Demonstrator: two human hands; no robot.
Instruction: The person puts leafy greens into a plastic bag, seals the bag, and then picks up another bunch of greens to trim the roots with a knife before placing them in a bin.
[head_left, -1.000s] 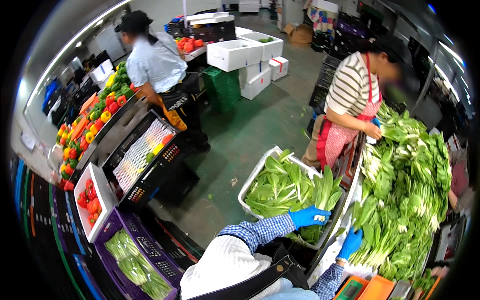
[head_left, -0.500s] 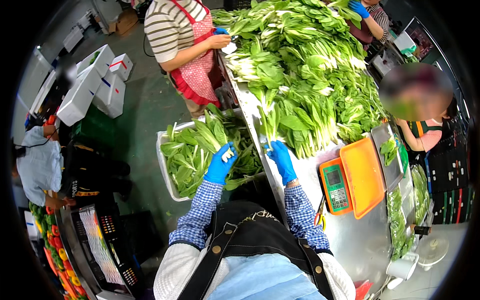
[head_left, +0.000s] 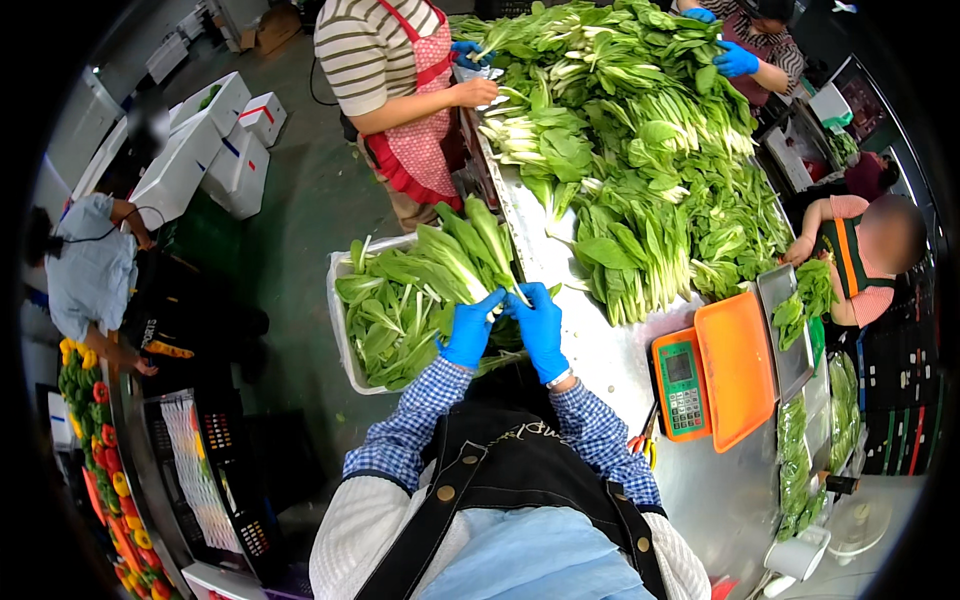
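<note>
Black apron and blue-checked sleeves worn, nearest the camera; left grip, blue-gloved, closed round the pale stem ends of a bunch of bok choy; right grip, also blue-gloved, brought up just beside it, a white stem of the same bunch pinched at the fingertips; bunch held with leaves pointing away from the body, over a white tub; whether the tub's contents are touched by it cannot be told; tub filled with loose bok choy, set low beside the left edge of the metal table.

On the table, to the right: scissors laid just beside a digital scale; orange tray placed against the scale; bagged greens lined up near the right edge. Farther up, much of the table is covered by a heap of bok choy; at its left side a co-worker in a striped shirt is seen; at the right another co-worker in a dark, orange-striped apron; beyond the heap, greens handled by blue-gloved hands; off left, white foam boxes stacked.
</note>
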